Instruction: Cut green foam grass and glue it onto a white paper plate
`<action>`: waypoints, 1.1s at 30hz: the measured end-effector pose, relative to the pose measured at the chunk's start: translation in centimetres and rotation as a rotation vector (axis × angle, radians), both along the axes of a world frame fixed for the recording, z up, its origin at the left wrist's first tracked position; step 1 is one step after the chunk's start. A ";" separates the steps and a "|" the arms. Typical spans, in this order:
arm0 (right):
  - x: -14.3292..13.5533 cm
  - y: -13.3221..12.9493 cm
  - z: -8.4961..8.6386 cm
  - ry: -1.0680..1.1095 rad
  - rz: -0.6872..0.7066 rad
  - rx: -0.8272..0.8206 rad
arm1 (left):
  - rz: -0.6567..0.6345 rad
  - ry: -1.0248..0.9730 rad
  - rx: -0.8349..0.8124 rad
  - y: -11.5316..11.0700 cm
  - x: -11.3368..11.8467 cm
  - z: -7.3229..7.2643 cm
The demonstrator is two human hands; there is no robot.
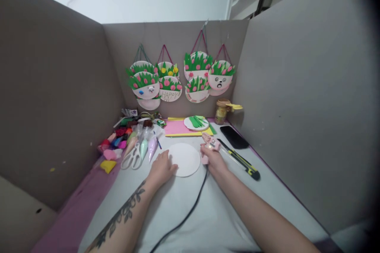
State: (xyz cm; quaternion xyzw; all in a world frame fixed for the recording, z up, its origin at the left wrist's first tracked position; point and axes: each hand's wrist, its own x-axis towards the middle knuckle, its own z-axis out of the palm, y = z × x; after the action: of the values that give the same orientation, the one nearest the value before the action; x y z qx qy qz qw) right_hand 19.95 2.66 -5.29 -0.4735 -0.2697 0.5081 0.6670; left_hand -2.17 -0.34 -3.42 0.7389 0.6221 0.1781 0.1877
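Observation:
A round white paper plate (186, 159) lies flat on the table in front of me. My left hand (162, 167) holds its left edge, with the thumb on top of the plate and the other fingers curled at the rim. At the plate's right side, my right hand (214, 159) is closed around a pink glue gun (211, 141) with its nozzle pointing up and to the left. A black cord (190, 211) runs from the gun's handle down toward the table's front.
White scissors (132, 158), piping bags (144, 148) and colourful clay packets (109, 154) lie left. Behind are pink paper (174, 127) and another plate (187, 125) bearing green strips. A phone (234, 137), utility knife (249, 169) and jar (221, 112) stand right. Decorated plates (146, 84) hang behind.

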 end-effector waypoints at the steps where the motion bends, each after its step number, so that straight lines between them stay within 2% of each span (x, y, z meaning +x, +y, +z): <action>1: 0.0 0.2 -0.2 -0.005 -0.004 -0.011 | -0.016 -0.007 0.010 0.1 0.0 -0.1; 5: -0.1 0.6 -0.8 -0.022 0.032 -0.040 | -0.054 -0.087 0.005 -0.2 0.5 -0.6; 9: 0.0 0.2 -0.6 -0.035 0.096 -0.016 | -0.085 -0.106 -0.008 -0.5 1.0 -0.6; 14: 0.6 -0.7 -0.2 -0.053 0.125 -0.030 | -0.137 0.068 -0.042 -0.6 1.4 0.4; 18: 0.9 -1.8 0.0 0.026 0.114 -0.101 | -0.254 0.230 0.019 0.1 1.1 0.8; 20: 1.1 -2.5 0.1 0.061 0.082 -0.135 | -0.379 0.250 0.078 0.9 0.4 0.7; 22: 1.4 -2.8 0.3 0.061 0.035 -0.155 | -0.576 0.243 0.158 1.9 -0.1 0.6; 25: 2.2 -2.4 0.7 -0.012 0.048 -0.160 | -1.025 0.202 0.281 4.1 0.4 1.0; 27: 3.0 -1.7 1.1 -0.115 0.156 -0.190 | -1.365 0.160 0.342 5.8 1.9 1.4; 28: 3.4 -1.4 1.3 -0.166 0.254 -0.205 | -1.471 0.136 0.355 6.6 2.9 1.7; 30: 4.2 -0.9 1.5 -0.212 0.388 -0.179 | -1.582 0.105 0.329 8.1 4.8 2.2; 33: 4.7 -0.5 1.6 -0.237 0.516 -0.131 | -1.567 0.068 0.293 9.8 6.2 2.4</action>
State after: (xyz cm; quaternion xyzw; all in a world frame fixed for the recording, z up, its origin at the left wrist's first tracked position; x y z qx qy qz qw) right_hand 24.69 2.20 -3.67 -0.4873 -0.4238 0.6187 0.4474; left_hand 4.06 9.43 -1.03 0.9834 -0.1027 0.0515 0.1402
